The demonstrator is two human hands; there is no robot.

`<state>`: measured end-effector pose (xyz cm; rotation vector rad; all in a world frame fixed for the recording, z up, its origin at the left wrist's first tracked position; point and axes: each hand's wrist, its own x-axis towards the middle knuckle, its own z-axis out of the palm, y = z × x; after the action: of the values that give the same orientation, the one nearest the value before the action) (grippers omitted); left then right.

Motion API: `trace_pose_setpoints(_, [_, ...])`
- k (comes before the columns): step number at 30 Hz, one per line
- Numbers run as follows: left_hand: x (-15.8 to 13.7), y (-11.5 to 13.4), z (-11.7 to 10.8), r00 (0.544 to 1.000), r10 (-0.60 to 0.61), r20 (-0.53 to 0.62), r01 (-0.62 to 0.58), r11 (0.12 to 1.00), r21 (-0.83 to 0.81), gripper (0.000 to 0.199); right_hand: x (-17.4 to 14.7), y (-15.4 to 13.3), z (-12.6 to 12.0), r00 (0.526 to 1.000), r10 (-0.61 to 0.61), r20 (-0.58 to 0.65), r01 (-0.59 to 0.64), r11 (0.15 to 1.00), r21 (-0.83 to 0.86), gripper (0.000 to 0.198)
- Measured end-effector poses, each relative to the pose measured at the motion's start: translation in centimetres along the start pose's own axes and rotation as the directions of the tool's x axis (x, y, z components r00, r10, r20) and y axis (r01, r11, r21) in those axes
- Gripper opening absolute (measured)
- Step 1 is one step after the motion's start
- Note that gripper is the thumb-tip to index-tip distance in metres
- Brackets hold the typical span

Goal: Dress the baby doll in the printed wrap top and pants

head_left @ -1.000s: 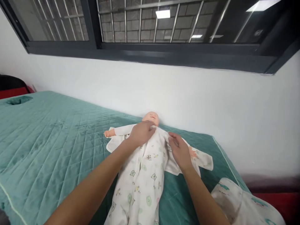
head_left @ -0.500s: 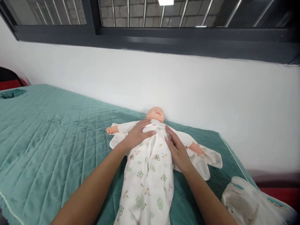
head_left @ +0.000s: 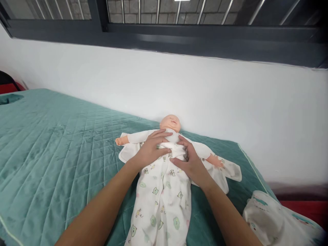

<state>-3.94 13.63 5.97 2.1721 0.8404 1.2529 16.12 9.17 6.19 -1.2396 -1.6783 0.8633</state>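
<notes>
A baby doll (head_left: 172,123) lies on its back, head against the wall, arms spread, in a white top. White baby pants (head_left: 161,201) with green animal prints cover its body from the chest down. My left hand (head_left: 153,147) rests on the upper edge of the pants, its fingers over the chest and its thumb below, with cloth bunched between. On the other side, my right hand (head_left: 191,162) likewise grips the folded edge between thumb and fingers. Under the doll's arms an opened white printed garment (head_left: 232,169) is spread out.
A green quilted cover (head_left: 71,147) lies beneath the doll. More white printed cloth (head_left: 276,218) is heaped at the lower right. Behind stands a white wall (head_left: 230,99) below a dark window frame (head_left: 192,39). Something red and black (head_left: 9,83) shows at far left.
The upper edge of the pants has moved down and bunched, baring more of the doll's white top. My fingers have drawn in around the cloth. The view has tilted slightly down.
</notes>
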Motion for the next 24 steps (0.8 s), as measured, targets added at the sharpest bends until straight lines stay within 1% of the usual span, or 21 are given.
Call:
trace_pose_setpoints(2, [-0.2,0.2,0.5,0.988,0.138,-0.063,-0.128,0.982,0.136,0.006,0.0,0.0,0.1,0.998,-0.066,-0.02,0.065,0.997,-0.048,0.042])
trace_pose_setpoints(4, [-0.4,0.4,0.8,0.964,0.25,-0.09,-0.215,0.932,0.293,0.01,-0.1,0.0,0.3,0.988,-0.148,-0.048,0.139,0.98,-0.145,0.035])
trace_pose_setpoints(6, [-0.6,0.3,1.0,0.94,0.327,-0.097,-0.258,0.867,0.425,0.013,-0.3,-0.2,0.6,0.966,-0.241,-0.092,0.21,0.942,-0.264,0.028])
trace_pose_setpoints(8, [-0.8,0.2,1.1,0.915,0.392,-0.092,-0.293,0.804,0.517,0.015,-0.6,-0.5,1.0,0.933,-0.339,-0.122,0.276,0.89,-0.363,0.02])
trace_pose_setpoints(10, [-0.9,0.0,1.2,0.891,0.444,-0.091,-0.32,0.76,0.566,0.014,-0.9,-0.9,1.3,0.902,-0.415,-0.116,0.333,0.842,-0.425,0.016])
trace_pose_setpoints(13, [-1.1,-0.3,1.3,0.872,0.479,-0.1,-0.33,0.727,0.603,0.013,-1.3,-1.2,1.5,0.881,-0.468,-0.076,0.372,0.782,-0.501,0.017])
trace_pose_setpoints(15, [-1.2,-0.5,1.4,0.87,0.483,-0.102,-0.32,0.709,0.628,0.012,-1.4,-1.2,1.5,0.877,-0.478,-0.043,0.38,0.748,-0.544,0.021])
trace_pose_setpoints(17, [-1.2,-0.6,1.4,0.876,0.471,-0.105,-0.295,0.696,0.655,0.011,-1.5,-1.2,1.4,0.892,-0.452,-0.016,0.363,0.736,-0.571,0.023])
trace_pose_setpoints(19, [-1.4,-0.6,1.4,0.886,0.448,-0.115,-0.263,0.693,0.672,0.011,-1.6,-1.2,1.3,0.927,-0.374,-0.008,0.297,0.75,-0.592,0.027])
trace_pose_setpoints(21, [-1.7,-0.6,1.1,0.895,0.427,-0.129,-0.234,0.694,0.681,0.012,-1.6,-1.2,1.2,0.963,-0.268,-0.012,0.204,0.761,-0.615,0.032])
trace_pose_setpoints(23, [-2.5,-0.6,0.7,0.905,0.4,-0.141,-0.198,0.692,0.694,0.015,-1.6,-1.2,1.2,0.979,-0.203,-0.002,0.154,0.751,-0.642,0.038])
trace_pose_setpoints(24, [-3.2,-0.6,0.5,0.913,0.38,-0.146,-0.174,0.689,0.703,0.016,-1.6,-1.2,1.2,0.98,-0.197,0.008,0.154,0.74,-0.655,0.04])
